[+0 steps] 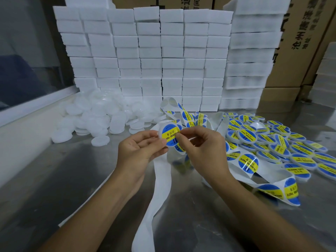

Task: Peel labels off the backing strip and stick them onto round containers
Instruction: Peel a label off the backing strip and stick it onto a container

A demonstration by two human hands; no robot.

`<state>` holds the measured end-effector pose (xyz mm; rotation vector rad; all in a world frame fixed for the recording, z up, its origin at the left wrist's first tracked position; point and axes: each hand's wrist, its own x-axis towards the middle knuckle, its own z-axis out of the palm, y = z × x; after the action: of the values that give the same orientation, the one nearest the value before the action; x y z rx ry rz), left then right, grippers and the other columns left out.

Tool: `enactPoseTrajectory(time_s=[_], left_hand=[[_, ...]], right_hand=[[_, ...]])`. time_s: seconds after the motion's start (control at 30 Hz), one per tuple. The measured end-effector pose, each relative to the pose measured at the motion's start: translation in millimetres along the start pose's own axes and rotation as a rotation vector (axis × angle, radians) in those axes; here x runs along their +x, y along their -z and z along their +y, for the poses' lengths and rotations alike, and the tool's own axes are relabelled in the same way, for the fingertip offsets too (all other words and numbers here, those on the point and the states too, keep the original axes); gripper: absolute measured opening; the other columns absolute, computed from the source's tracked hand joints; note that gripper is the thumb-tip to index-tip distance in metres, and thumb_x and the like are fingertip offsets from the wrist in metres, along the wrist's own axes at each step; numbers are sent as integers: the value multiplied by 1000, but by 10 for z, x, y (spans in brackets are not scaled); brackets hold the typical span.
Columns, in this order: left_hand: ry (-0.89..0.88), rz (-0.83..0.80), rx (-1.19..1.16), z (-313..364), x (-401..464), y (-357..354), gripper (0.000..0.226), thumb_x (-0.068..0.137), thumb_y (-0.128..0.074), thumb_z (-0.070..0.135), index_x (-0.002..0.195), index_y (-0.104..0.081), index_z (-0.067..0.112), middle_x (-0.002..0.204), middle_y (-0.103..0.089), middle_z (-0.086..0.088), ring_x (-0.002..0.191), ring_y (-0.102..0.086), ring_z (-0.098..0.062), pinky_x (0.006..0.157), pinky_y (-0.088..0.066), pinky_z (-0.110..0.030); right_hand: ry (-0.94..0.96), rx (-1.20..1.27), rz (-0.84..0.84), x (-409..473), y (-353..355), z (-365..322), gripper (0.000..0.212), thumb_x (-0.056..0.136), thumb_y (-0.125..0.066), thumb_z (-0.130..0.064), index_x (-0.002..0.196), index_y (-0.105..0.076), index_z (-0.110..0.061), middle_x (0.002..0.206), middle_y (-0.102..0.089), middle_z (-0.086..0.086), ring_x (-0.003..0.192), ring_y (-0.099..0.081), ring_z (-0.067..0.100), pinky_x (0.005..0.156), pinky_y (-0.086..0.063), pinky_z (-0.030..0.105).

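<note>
While the left hand (140,148) holds a round container (168,135) mid-worktop and the right hand (198,142) pinches its label (170,134), it'll probably crease if pressed down crooked.

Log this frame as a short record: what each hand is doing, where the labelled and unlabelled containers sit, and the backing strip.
left hand: holds a round container, label facing the camera
right hand: pinches the blue and yellow label on that container
unlabelled containers: white pile, far left on the table
labelled containers: pile on the right
backing strip: loops across the metal table, some labels left on it
background: stacked white boxes
</note>
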<state>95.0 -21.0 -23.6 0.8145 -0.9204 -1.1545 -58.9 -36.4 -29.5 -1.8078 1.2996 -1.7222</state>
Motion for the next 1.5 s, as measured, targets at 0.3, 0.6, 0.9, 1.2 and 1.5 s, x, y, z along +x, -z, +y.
enactPoseTrajectory(time_s=[0.3,0.6,0.9,1.2,1.5], left_hand=[[104,-169,-212,-5,12,0,46,74,-62,5,121,-61,5,105,-73,-18,99,-71,-27,74,-58,-27],[110,-209,-143,-16,-38,-62,30,72,-63,7,99,-75,14,98,-75,-16,90,-74,-27,72,-59,-29],[78,-234,-92,-53,-43,-43,42,70,-66,7,113,-68,8,100,-75,-15,88,-74,-27,71,-59,-28],[-8,-213,18,-92,-46,-44,38,65,-70,11,103,-74,9,90,-75,-14,78,-74,-26,68,-59,-27],[-73,-201,170,-46,-51,-12,26,78,-65,9,101,-72,19,91,-77,0,80,-75,-21,67,-58,-24]], right_hand=[[-44,66,-146,-68,-71,-16,53,81,-79,-32,129,-61,-22,92,-69,-8,62,-67,10,63,-55,25],[-197,396,-72,35,16,-38,10,94,-65,-16,89,-69,-8,58,-69,2,44,-58,11,47,-47,22],[-246,414,-134,22,32,-70,23,80,-78,-28,83,-67,-8,64,-72,0,49,-62,10,49,-49,19],[-278,302,-144,-10,26,-43,55,63,-83,-51,82,-59,-5,65,-71,10,48,-62,16,47,-49,24],[-220,297,-175,53,57,33,30,93,-64,-24,75,-53,-2,56,-68,7,44,-63,16,45,-49,27]])
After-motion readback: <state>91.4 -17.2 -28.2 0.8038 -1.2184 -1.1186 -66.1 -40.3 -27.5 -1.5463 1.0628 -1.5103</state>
